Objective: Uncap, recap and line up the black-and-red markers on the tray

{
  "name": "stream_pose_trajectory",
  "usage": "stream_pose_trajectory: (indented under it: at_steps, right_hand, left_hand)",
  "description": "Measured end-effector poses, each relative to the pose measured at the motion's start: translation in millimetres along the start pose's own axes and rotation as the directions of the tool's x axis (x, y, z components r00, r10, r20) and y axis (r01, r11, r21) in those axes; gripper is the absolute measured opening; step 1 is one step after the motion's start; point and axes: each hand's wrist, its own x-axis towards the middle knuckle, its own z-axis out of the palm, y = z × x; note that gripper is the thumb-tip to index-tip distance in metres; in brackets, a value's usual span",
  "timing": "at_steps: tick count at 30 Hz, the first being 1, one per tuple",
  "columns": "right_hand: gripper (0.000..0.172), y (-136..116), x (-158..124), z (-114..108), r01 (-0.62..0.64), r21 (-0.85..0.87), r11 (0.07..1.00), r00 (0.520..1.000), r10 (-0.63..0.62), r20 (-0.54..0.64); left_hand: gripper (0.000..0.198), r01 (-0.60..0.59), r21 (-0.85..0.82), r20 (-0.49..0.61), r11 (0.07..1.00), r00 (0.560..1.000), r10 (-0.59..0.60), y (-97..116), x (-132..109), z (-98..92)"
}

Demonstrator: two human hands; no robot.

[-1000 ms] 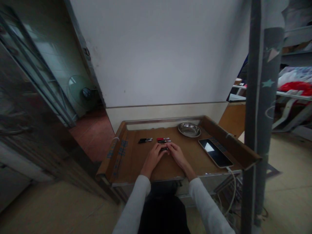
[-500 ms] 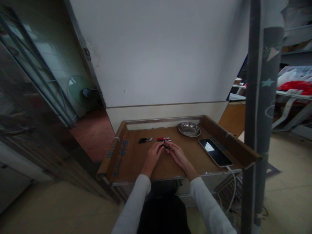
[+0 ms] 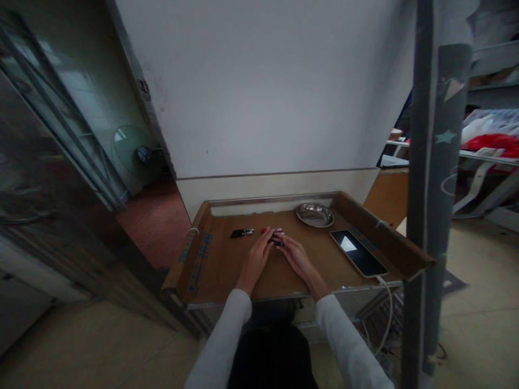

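Both hands have crept toward the bowl (image 3: 315, 215) since a second ago, so the dark marker (image 3: 278, 242) pinched in the right hand (image 3: 295, 255) (whether the left hand (image 3: 258, 255) grips it I cannot tell) now sits just beside the red markers (image 3: 267, 230), left of the bowl.

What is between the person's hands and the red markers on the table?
Nothing visible. The fingers of the left hand and right hand touch the red markers; the black markers lie apart to the left.
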Motion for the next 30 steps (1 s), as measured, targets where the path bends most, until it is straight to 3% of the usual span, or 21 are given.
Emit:
stream_pose_trajectory:
  at_steps: [3,7,9,15,24,30]
  right_hand:
    - [0.027,2.6,2.5,-4.6,0.051,0.012,0.999,0.997,-0.05,-0.059]
    - [0.027,6.3,5.4,-9.0,0.065,0.033,0.997,0.996,-0.063,-0.061]
    - [0.026,6.8,5.5,-8.8,0.063,0.046,0.997,0.996,-0.06,-0.062]
    - [0.028,4.6,2.9,-4.5,0.03,-0.016,0.999,0.998,-0.03,-0.048]
    - [0.024,9.6,7.4,-11.7,0.088,-0.014,0.996,0.976,-0.09,-0.198]
    - [0.018,13.3,11.2,-17.8,0.169,-0.015,0.986,0.952,-0.167,-0.255]
  left_hand:
    - [0.038,0.097,-0.001,-0.063,0.995,0.993,-0.096,0.5,-0.1,-1.6]
    - [0.037,0.047,-0.027,0.064,0.999,0.997,-0.046,1.9,-1.0,-0.9]
    - [0.036,0.046,-0.04,0.077,0.998,0.996,-0.043,2.2,-1.5,-0.1]
    - [0.02,0.132,-0.089,-0.033,0.987,0.99,-0.135,-3.1,-2.7,3.1]
    - [0.016,0.183,-0.124,-0.254,0.975,0.944,-0.21,-1.1,0.7,-2.8]
    - [0.014,0.21,-0.14,-0.291,0.968,0.926,-0.243,-3.1,1.3,-3.1]
